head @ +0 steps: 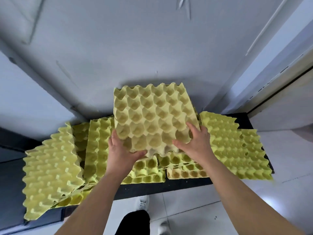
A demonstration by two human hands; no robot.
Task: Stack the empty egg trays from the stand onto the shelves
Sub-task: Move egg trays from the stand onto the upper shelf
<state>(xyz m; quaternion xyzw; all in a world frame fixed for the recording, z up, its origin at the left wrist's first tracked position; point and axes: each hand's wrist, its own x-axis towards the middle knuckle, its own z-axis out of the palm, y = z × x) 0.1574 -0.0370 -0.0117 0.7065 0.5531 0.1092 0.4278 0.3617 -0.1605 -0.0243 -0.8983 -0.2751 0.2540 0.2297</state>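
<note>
A yellow-green empty egg tray (152, 114) is lifted above the others, cups facing up. My left hand (122, 150) grips its near left corner, thumb on top. My right hand (196, 141) grips its near right edge, fingers spread over the cups. Below, several more egg trays lie scattered on a black stand (152, 187): an upturned tray at the left (50, 170), one leaning behind it (96, 143), a stack at the right (237, 146), and others under the held tray (147, 173).
A grey-white wall (135, 48) rises right behind the stand. A white door frame or panel (279, 73) stands at the right. White floor tiles (254, 200) lie below, with my white shoe (144, 202) and dark trouser leg (133, 223) near the stand's front edge.
</note>
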